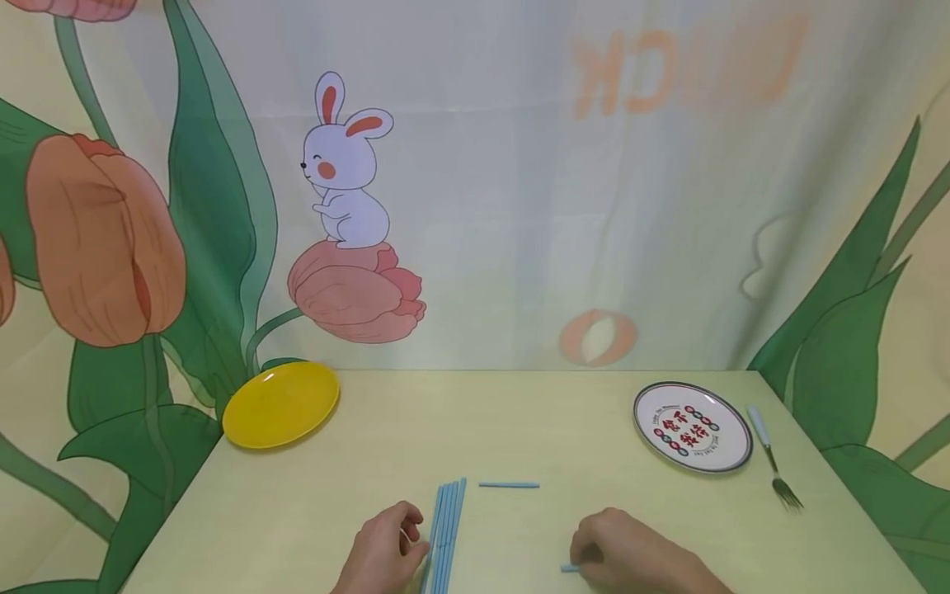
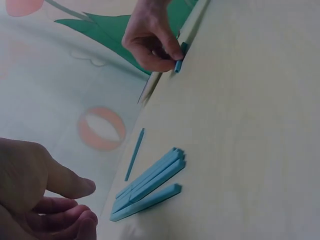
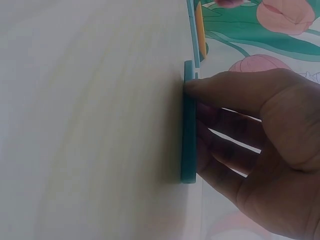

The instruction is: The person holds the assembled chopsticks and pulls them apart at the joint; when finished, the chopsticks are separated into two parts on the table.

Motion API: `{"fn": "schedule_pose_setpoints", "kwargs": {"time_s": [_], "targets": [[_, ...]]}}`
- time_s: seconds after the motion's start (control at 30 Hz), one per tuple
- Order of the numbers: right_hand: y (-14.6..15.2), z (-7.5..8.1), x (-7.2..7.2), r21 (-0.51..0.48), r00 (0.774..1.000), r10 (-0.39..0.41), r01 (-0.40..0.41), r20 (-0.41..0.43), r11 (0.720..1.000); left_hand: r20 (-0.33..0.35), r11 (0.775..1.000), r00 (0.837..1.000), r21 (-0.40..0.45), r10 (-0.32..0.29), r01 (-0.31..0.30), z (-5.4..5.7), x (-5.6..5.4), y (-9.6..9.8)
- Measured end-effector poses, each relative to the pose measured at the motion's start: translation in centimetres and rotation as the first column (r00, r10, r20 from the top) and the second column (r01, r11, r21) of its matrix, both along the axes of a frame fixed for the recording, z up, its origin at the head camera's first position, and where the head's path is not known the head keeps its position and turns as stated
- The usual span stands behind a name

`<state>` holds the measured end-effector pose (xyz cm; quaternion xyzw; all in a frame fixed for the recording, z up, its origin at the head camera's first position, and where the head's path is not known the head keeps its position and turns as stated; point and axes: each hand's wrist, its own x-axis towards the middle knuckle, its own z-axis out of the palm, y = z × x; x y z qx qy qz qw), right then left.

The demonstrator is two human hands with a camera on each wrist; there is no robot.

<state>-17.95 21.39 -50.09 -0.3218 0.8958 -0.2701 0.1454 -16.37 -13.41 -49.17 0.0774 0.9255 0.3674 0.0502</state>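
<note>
My right hand [image 1: 627, 549] pinches a short blue stick [image 3: 188, 140] between thumb and fingers, low over the table; in the head view only its left end shows. My left hand [image 1: 384, 551] is beside several blue sticks [image 1: 449, 532] that lie side by side, pointing away from me. Its thumb is right by the leftmost of them, and the fingers are loosely bent with nothing between them in the left wrist view. Beyond the row, a single blue stick [image 1: 509, 485] lies crosswise on the table.
A yellow plate [image 1: 282, 406] sits at the table's back left corner. At the back right stands a white plate [image 1: 693, 427] with red lettering, and a fork [image 1: 772, 458] lies to its right. Behind the table hangs a printed curtain [image 1: 505, 206] with a rabbit and tulips.
</note>
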Motion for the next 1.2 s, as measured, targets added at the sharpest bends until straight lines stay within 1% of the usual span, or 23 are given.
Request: {"fn": "schedule_pose_setpoints", "kwargs": {"time_s": [0.07,0.13,0.33,0.5,0.67,0.73,0.9,0.97,1.13,1.2], "targets": [[0.0,0.0,0.0,-0.003,1.0,0.005,-0.005,-0.008,1.0,0.038,0.999,0.999,-0.028,0.036,-0.035,-0.3,0.2,0.2],[0.0,-0.1,0.0,-0.007,1.0,0.007,-0.007,-0.007,1.0,0.066,0.997,0.996,-0.05,0.057,-0.054,-0.6,0.4,0.3],[0.0,-0.1,0.1,-0.009,1.0,0.014,-0.014,-0.007,1.0,0.145,0.991,0.986,-0.114,0.085,-0.068,-1.5,0.8,0.6],[0.0,-0.1,-0.1,-0.006,0.999,0.019,-0.019,-0.028,1.0,0.187,0.987,0.978,-0.145,0.096,-0.069,-1.6,0.9,0.7],[-0.1,-0.3,-0.2,-0.001,1.0,0.013,-0.013,-0.007,1.0,0.191,0.979,0.976,-0.191,0.106,-0.069,-1.8,1.0,0.7],[0.0,-0.4,-0.3,0.004,1.0,0.008,-0.008,0.002,1.0,0.179,0.978,0.979,-0.199,0.093,-0.057,-1.9,1.1,0.6],[0.1,-0.4,-0.4,0.025,1.0,-0.003,0.003,0.016,1.0,0.181,0.976,0.98,-0.214,0.08,-0.04,-2.0,1.1,0.6],[0.1,-0.3,-0.4,0.029,1.0,-0.006,0.006,0.019,1.0,0.189,0.975,0.978,-0.217,0.086,-0.044,-2.0,1.0,0.6],[0.1,-0.2,-0.5,0.027,0.999,-0.014,0.013,0.033,1.0,0.172,0.972,0.984,-0.235,0.053,-0.011,-1.9,0.9,0.7],[0.1,-0.2,-0.5,0.025,0.999,-0.015,0.014,0.039,1.0,0.151,0.968,0.988,-0.251,0.035,0.004,-1.9,0.9,0.7]]}}
